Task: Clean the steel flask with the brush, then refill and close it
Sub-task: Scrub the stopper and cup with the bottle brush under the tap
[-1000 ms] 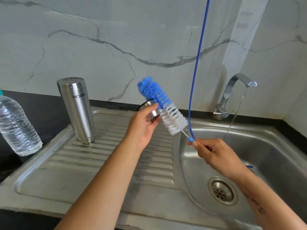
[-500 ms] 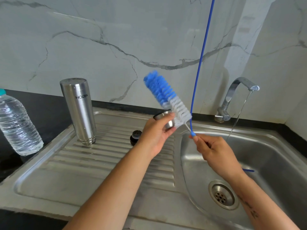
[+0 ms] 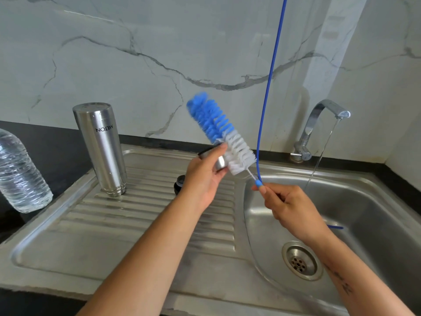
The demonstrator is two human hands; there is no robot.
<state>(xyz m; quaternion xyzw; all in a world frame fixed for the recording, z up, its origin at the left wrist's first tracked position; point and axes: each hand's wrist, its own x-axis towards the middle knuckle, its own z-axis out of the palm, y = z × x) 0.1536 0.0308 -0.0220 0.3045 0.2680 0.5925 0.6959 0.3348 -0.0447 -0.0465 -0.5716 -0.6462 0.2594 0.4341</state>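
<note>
The steel flask (image 3: pixel 100 149) is found upside down on the drainboard (image 3: pixel 75 226), apart from both hands. A steel cap (image 3: pixel 218 161) is gripped in the left hand (image 3: pixel 202 181) and the bottle brush (image 3: pixel 219 131) is pinched at its handle by the right hand (image 3: pixel 289 208), bristles against the cap. Cleaning is judged under way; refilling and closing remain outstanding, with the tap (image 3: pixel 323 124) running.

The ribbed drainboard (image 3: pixel 114 224) lies open in front, with the upside-down steel flask (image 3: pixel 102 149) standing at its back left and a small black cap (image 3: pixel 180 184) near its middle back. A plastic water bottle (image 3: pixel 20 176) blocks the counter (image 3: pixel 57 142) at far left. Over the sink basin (image 3: pixel 376 213), a running tap (image 3: pixel 323 124) and a hanging blue brush handle (image 3: pixel 271 76) cross the way.
</note>
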